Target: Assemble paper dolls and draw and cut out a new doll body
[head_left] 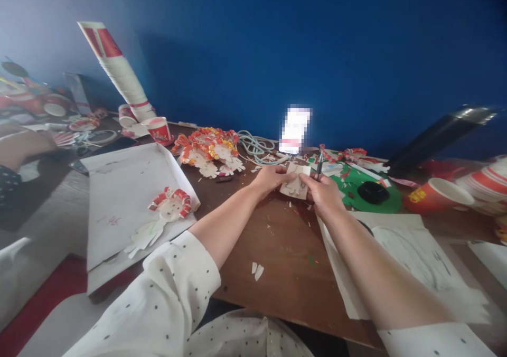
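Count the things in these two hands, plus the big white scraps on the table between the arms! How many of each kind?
Paper: 1
Pen: 1
White scraps: 2
Total: 4

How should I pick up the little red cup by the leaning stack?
I'd hold the red cup around its side, below the rim: it stands with its wider end up, so its round wall suits wrapping. Probably come from the right, since the leaning stack is behind its left.
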The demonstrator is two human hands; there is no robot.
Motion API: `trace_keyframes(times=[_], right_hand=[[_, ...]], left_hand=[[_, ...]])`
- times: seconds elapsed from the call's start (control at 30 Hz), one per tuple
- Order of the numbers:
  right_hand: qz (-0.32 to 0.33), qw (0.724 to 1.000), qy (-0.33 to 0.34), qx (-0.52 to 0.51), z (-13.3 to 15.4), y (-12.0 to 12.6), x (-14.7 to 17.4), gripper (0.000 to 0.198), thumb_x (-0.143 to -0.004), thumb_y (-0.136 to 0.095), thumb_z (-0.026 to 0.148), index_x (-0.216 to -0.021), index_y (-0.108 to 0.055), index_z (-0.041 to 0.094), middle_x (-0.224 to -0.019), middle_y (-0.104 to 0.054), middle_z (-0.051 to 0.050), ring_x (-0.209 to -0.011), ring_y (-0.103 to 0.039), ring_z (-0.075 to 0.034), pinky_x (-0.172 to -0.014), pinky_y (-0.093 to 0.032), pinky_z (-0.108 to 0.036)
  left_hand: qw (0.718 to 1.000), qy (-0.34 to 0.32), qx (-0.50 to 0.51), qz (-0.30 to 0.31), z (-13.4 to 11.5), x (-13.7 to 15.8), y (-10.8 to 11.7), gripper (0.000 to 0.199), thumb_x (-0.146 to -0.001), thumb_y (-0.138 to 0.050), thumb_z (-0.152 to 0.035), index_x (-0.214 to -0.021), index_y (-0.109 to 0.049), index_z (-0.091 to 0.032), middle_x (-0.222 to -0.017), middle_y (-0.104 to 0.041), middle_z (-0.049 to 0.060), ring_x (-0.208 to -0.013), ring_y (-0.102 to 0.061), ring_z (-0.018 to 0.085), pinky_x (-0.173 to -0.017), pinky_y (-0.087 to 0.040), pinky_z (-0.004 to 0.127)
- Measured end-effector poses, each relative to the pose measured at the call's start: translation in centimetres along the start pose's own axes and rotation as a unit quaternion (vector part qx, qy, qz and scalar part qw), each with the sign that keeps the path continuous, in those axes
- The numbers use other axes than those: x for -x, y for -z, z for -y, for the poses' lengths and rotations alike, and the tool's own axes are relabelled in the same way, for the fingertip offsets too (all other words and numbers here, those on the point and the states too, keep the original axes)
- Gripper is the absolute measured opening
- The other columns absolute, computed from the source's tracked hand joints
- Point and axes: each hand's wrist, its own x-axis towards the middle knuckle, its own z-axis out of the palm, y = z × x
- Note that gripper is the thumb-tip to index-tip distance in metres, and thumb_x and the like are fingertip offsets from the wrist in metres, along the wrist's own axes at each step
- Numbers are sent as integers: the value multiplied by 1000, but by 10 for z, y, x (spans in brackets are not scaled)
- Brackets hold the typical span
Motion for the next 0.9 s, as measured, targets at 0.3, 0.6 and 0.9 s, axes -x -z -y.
trace_keyframes(times=[0.3,0.6,0.9], right_hand=[[49,999,-11,-4,4,-9,9,28,-62,-79,37,-80,-66,19,-49,-56,5,-39,-49,-13,-40,-41,-26],[38,999,4,10,3,-4,4,32,-60,-81,39,-80,-65,20,-56,-61,3,-49,-58,-16,-50,-50,-29],[63,997,-22,36,10,-3,8,27,-60,-81,34,-67,-60,20,-41,-45,7,-33,-33,-7,-34,-26,-23]], left_hand=[[999,-25,1,-39,-5,1,4,17,-68,-76,-26,-74,-67,-13,-67,-65,2,-61,-58,12,-63,-48,27],[999,-27,-4,-27,-4,0,1,19,-68,-77,-29,-76,-67,-13,-66,-65,3,-60,-57,12,-64,-47,28],[996,-40,-31,-73,-5,-2,5,17,-71,-75,-28,-77,-68,-13,-67,-64,4,-62,-59,13,-64,-47,28]])
